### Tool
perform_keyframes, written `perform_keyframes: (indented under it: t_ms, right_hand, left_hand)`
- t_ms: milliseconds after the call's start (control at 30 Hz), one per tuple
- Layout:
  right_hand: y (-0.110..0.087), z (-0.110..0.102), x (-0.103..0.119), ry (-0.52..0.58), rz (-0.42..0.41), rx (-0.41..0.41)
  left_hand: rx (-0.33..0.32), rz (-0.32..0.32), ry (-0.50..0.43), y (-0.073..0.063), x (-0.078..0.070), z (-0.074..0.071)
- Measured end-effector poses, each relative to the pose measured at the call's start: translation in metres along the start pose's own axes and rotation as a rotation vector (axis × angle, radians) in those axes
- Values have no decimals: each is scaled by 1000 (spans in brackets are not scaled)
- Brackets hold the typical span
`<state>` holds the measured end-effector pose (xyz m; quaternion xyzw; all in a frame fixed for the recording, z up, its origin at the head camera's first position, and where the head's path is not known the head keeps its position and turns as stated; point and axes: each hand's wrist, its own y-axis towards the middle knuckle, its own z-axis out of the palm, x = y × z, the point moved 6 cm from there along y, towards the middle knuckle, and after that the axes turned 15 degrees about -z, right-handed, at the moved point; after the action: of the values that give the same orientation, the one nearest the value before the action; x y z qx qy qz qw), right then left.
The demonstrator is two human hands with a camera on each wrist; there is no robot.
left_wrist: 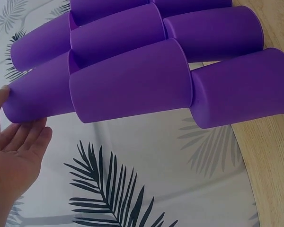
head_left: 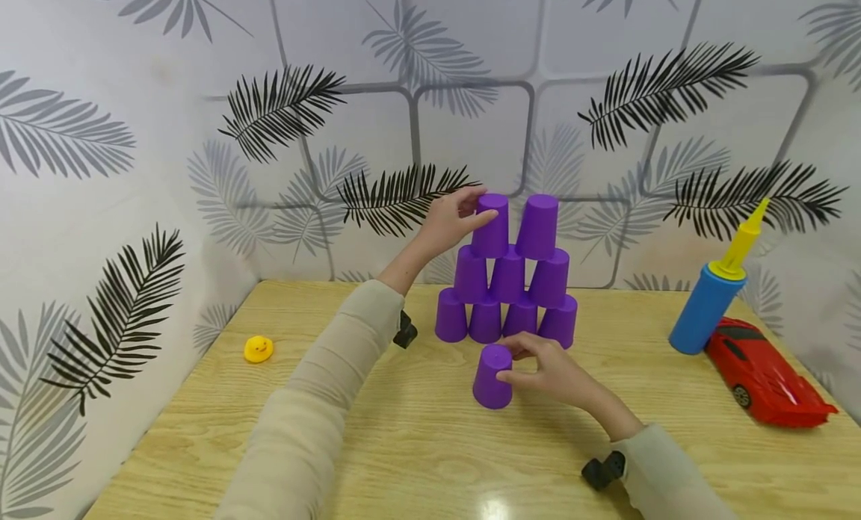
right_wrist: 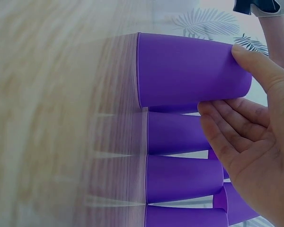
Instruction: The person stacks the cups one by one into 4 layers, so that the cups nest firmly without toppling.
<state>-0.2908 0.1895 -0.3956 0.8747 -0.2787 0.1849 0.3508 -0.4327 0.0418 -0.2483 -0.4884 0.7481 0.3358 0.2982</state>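
Note:
Upside-down purple cups stand stacked in rows: several in the bottom row (head_left: 486, 322), three in the middle row (head_left: 509, 276), two on top. My left hand (head_left: 449, 223) holds the top row's left cup (head_left: 495, 240) near its closed end, thumb in front and fingers on the far side. Beside it stands the top row's right cup (head_left: 538, 225), untouched. In front of the stack, my right hand (head_left: 554, 367) grips a separate upside-down cup (head_left: 491, 385) between thumb and fingers. The right wrist view shows this cup (right_wrist: 189, 68) with its rim down at the tabletop.
A small yellow rubber duck (head_left: 258, 349) sits on the wooden table (head_left: 417, 460) at the left. To the right, a blue hand pump (head_left: 706, 307) with a yellow nozzle stands tilted beside a red toy car (head_left: 767, 374). A leaf-patterned wall (head_left: 471, 42) rises behind the table.

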Motion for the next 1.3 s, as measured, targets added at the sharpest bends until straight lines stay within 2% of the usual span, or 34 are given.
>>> perform_keyframes:
  t_ms: [133, 233, 467, 733, 933, 1033, 1133, 1233, 1300]
  right_hand:
    - [0, -1, 0, -6, -9, -3]
    - [-2, -4, -1, -14, -10, -8]
    - [-6, -22, -8, -25, 41, -26]
    - [-12, -57, -7, 37, 87, -123]
    - [-18, -83, -3, 70, 121, -209]
    - [-19, -94, 0, 110, 98, -282]
    - [-18, -103, 1, 197, 68, -397]
    - [-13, -116, 2, 358, 20, -581]
    - [-6, -127, 4, 485, -42, -720]
  left_hand:
    - [9, -5, -59, -1, 6, -2]
    - [13, -28, -96, -5, 15, -4]
    - [31, -57, -156, -21, 52, -7]
    - [100, -63, -229, -44, 109, 9]
    - [160, -99, -242, -55, 137, 27]
    - [174, -115, -207, -58, 145, 33]
    - [183, -123, -174, -59, 150, 35]
    - [190, -116, -138, -60, 152, 36]
    - [194, -103, -114, -60, 151, 37]
